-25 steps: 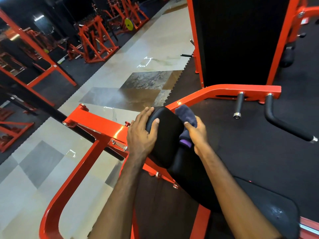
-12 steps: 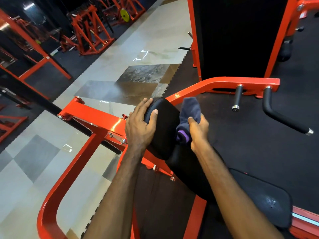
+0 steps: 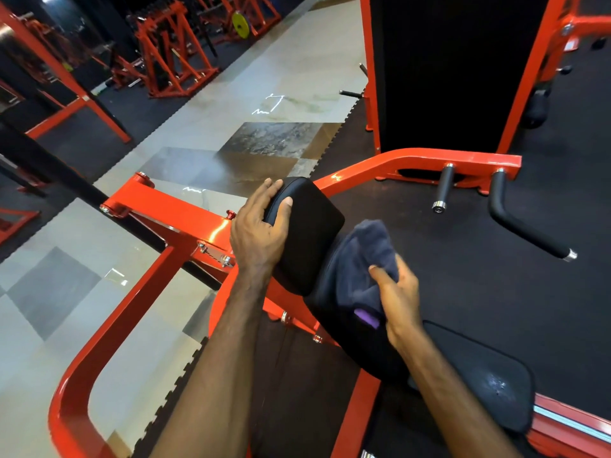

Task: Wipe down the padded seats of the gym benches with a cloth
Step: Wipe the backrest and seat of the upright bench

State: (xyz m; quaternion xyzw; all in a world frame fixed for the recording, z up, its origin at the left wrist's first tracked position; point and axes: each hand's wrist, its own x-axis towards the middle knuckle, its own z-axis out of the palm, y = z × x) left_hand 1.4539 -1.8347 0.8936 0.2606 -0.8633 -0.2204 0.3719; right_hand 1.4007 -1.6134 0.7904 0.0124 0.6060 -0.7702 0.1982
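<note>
Wiping a black bench pad with a dark cloth.

Gripping the pad's upper left edge with the left hand, thumb curled over the top. Holding the bunched cloth in the right hand, fingers closed round it, pressed against the padding just below and right of the pad, above the red frame.
</note>
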